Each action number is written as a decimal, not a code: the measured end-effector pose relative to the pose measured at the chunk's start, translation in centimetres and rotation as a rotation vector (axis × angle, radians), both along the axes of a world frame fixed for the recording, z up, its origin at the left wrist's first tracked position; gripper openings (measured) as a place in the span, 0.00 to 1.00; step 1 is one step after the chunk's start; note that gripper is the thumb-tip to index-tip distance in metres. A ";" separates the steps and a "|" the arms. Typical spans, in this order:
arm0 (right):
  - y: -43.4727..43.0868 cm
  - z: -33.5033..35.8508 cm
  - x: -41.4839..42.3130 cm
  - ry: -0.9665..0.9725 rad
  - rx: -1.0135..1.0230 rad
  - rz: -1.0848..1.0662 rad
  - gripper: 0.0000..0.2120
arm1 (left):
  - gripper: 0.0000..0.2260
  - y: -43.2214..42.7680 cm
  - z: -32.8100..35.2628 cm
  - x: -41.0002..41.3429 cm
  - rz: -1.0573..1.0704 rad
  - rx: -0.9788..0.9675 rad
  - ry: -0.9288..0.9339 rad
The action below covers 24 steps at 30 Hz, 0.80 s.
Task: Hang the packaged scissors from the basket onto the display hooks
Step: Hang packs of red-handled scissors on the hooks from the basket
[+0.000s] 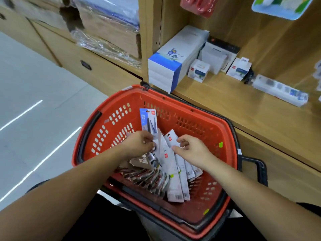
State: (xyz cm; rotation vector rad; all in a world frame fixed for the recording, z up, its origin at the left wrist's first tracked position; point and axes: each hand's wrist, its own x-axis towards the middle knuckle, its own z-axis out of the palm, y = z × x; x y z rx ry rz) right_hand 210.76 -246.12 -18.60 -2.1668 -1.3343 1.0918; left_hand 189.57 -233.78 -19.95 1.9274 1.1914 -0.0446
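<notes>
A red plastic basket (199,108) with black handles sits low in front of me, below the wooden shelf. Inside lie several packaged scissors (173,185) in white cards, fanned across the bottom. My left hand (139,144) pinches one pack of blue-handled scissors (149,119) by its lower end, and the pack stands upright above the pile. My right hand (191,148) hovers over the white packs with loosely curled fingers, its fingertips touching the top of one pack; it holds nothing that I can see. No display hooks are in view.
A wooden shelf (225,101) runs behind the basket with white and blue boxes (166,66), small boxed items (198,70) and a long blister pack (279,90). Wrapped cartons (107,26) fill the left bay. Grey floor (34,101) lies at left.
</notes>
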 end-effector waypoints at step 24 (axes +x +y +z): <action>12.2 -11.7 -4.7 0.178 0.107 -0.207 0.11 | 0.20 5.6 -3.9 -4.8 0.191 -0.186 0.323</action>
